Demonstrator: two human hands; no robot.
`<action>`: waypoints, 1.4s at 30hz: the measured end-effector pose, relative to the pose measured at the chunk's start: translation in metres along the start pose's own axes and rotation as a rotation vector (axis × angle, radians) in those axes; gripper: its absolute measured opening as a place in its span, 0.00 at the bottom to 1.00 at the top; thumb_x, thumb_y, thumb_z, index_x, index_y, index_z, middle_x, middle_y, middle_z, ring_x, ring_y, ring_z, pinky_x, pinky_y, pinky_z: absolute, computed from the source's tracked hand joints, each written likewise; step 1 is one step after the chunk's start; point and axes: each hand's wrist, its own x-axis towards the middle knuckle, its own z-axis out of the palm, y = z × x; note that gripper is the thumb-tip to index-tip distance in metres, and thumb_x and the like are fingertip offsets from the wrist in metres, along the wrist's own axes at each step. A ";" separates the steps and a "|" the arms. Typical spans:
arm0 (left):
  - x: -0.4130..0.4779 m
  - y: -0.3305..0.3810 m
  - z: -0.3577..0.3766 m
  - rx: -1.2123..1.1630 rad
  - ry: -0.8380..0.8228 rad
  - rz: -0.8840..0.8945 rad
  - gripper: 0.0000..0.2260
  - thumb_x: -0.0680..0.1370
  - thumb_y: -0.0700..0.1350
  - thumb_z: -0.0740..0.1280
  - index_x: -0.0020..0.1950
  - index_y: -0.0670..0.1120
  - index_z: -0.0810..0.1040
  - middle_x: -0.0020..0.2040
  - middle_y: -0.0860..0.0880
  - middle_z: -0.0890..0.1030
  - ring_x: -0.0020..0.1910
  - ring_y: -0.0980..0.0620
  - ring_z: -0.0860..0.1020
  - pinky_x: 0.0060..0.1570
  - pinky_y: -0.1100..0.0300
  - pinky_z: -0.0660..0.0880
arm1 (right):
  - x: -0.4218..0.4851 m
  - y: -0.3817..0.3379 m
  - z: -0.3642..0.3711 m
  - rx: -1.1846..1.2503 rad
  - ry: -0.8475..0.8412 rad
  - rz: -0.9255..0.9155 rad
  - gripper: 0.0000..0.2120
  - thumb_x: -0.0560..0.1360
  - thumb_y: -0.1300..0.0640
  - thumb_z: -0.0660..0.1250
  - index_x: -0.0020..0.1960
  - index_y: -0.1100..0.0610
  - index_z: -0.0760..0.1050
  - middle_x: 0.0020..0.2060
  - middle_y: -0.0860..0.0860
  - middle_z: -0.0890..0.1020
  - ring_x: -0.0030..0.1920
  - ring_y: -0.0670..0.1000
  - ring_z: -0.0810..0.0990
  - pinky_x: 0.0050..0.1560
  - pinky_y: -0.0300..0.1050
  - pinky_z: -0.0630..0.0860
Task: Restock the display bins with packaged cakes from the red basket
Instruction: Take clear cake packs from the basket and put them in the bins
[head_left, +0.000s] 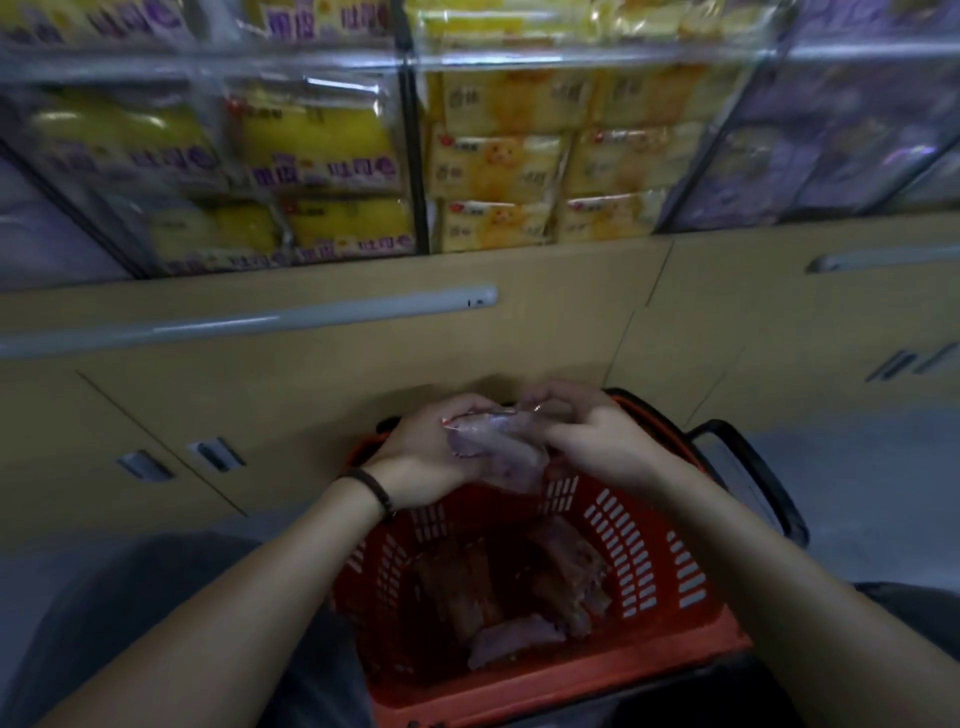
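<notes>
Cakes in hand: a small bundle of purple-wrapped packaged cakes (493, 449) sits between both hands, just above the far rim of the red basket; the blur hides how many packs it holds.
Left hand: the left hand (423, 452) has its fingers curled round the left end of the bundle, gripping it; a black wristband (371, 486) circles the wrist.
Right hand: the right hand (597, 441) grips the right end, fingers bent over the wrapper's top edge.
Basket: the red basket (654, 566) stands on the floor directly below the hands, its black handle (748, 467) folded out to the right.
Basket stock: more packs (524, 603) lie loosely piled on its bottom, purple and brownish.
Display bins: clear-fronted display bins (410, 57) run across the top, divided by dark uprights.
Bin contents: bright yellow packs (311, 140) at left of centre, pale yellow packs (498, 156) stacked in the middle, purple packs (831, 145) at far right.
Cabinet: a tan cabinet (311, 374) below the bins carries a long grey bar handle (249, 319).
</notes>
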 end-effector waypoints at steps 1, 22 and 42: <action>0.000 0.002 -0.002 -0.065 0.028 -0.016 0.22 0.69 0.44 0.83 0.60 0.53 0.82 0.54 0.54 0.87 0.51 0.56 0.84 0.53 0.58 0.80 | -0.003 -0.009 -0.009 0.038 0.000 0.021 0.09 0.78 0.48 0.75 0.57 0.46 0.82 0.46 0.48 0.88 0.43 0.45 0.86 0.45 0.48 0.84; -0.024 0.045 -0.029 -0.489 0.282 -0.234 0.22 0.67 0.64 0.81 0.53 0.50 0.89 0.44 0.37 0.87 0.28 0.44 0.81 0.30 0.53 0.73 | -0.007 -0.016 -0.051 0.650 0.385 0.009 0.10 0.78 0.60 0.75 0.59 0.58 0.83 0.51 0.58 0.89 0.46 0.57 0.89 0.33 0.46 0.82; -0.026 0.039 -0.027 -0.774 0.223 -0.285 0.27 0.68 0.54 0.82 0.61 0.43 0.83 0.57 0.41 0.87 0.48 0.48 0.82 0.37 0.60 0.77 | -0.019 -0.028 -0.039 0.860 0.239 -0.040 0.11 0.76 0.75 0.65 0.53 0.64 0.79 0.46 0.59 0.86 0.43 0.62 0.86 0.37 0.59 0.85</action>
